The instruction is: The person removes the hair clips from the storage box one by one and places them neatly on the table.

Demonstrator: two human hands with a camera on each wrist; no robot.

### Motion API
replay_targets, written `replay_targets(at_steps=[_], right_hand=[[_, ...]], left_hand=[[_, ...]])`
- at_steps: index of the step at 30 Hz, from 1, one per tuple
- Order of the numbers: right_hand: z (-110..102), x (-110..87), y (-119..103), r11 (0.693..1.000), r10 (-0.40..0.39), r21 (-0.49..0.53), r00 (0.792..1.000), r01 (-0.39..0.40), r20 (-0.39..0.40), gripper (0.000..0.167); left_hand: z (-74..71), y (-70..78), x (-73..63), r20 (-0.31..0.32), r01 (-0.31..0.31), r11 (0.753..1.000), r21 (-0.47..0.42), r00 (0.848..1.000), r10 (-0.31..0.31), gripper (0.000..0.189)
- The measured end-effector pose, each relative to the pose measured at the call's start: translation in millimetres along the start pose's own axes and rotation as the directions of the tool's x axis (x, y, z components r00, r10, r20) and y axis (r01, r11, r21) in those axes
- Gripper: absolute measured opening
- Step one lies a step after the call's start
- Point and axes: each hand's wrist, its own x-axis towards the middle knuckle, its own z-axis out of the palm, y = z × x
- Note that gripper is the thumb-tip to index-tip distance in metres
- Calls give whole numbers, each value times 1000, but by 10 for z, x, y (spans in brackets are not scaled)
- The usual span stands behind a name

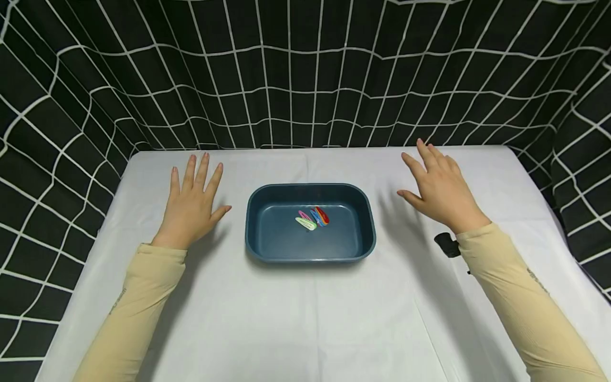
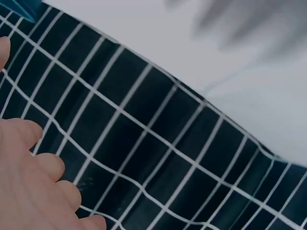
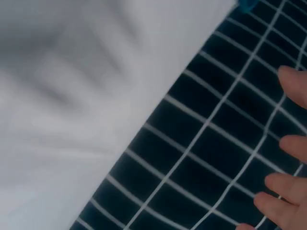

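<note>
Over the table's left side, my left hand is spread with straight fingers and holds nothing. My right hand hovers over the right side, fingers extended, also holding nothing. Between them stands a dark blue rectangular tray, apart from both hands. Several snap hair clips lie together on its floor: a pale green one, a pink one, a blue one and a red one. In the wrist views, fingers of the left hand and right hand show at the frame edges.
A white cloth covers the table. Black fabric with a white grid rises behind it and at both sides. A small black object shows beside the right wrist. Both sleeves are beige.
</note>
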Motion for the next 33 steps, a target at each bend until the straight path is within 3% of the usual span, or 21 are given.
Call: replay_targets(at_steps=[7, 13, 18, 25, 33], right_hand=[[-49, 15, -289, 983, -18, 180, 996, 33, -84, 60], [-34, 63, -558, 934, 10, 357, 995, 27, -102, 43], [53, 152, -729, 859, 39, 513, 997, 3, -72, 33], [206, 322, -920, 750, 82, 655, 996, -90, 43, 26], [403, 460, -991, 677, 83, 715, 984, -173, 159, 23]], left_hand=[[123, 280, -83, -34, -28, 996, -88, 999, 25, 79], [252, 525, -155, -9, -36, 987, -157, 999, 35, 80], [344, 608, -193, -3, -23, 975, -221, 1000, 23, 77], [385, 705, -202, 1, -5, 955, -298, 1000, 5, 71], [445, 798, -215, -23, -6, 953, -304, 1000, 0, 68]])
